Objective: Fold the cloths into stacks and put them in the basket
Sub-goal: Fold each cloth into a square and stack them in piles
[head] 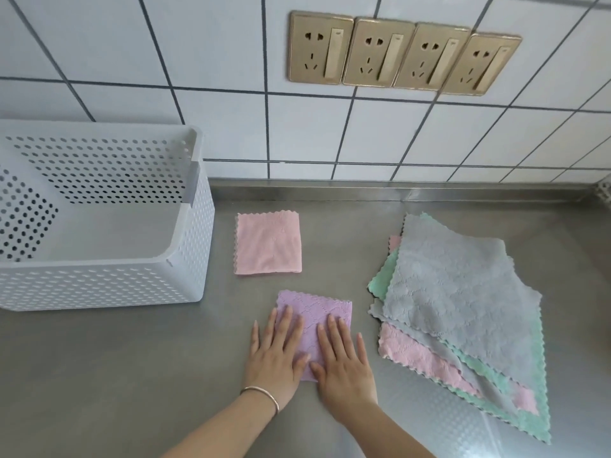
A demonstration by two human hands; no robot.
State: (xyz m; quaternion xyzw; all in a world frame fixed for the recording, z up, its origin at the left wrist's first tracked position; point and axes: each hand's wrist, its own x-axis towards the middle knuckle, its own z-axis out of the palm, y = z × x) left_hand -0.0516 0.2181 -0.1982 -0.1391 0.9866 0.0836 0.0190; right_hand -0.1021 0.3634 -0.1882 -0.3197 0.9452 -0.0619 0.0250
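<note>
Purple cloth (314,320), folded to a small square, lies flat on the desk (115,375) at front centre. Both hands press on its near half, palms down. Left hand (276,353) covers the cloth's left side, with its fingers (285,320) spread flat and the outer one off the cloth edge onto bare desk. Right hand (344,361) covers the right side, fingers (332,328) also flat and slightly splayed, thumbs nearly meeting over the cloth's near edge. Nothing pinched or gripped, just flat pressure. A bracelet (263,393) sits on the left wrist.

Pink cloth (268,243), folded, lies just behind the purple one, apart from it. To the right, a loose pile (463,312) of unfolded cloths: grey on top, green and pink underneath, edges fanned out. White perforated basket (185,259) stands at left, near the pink cloth, no cloths visible inside. Tiled wall (198,61) behind, with four sockets (403,52) in a row.
</note>
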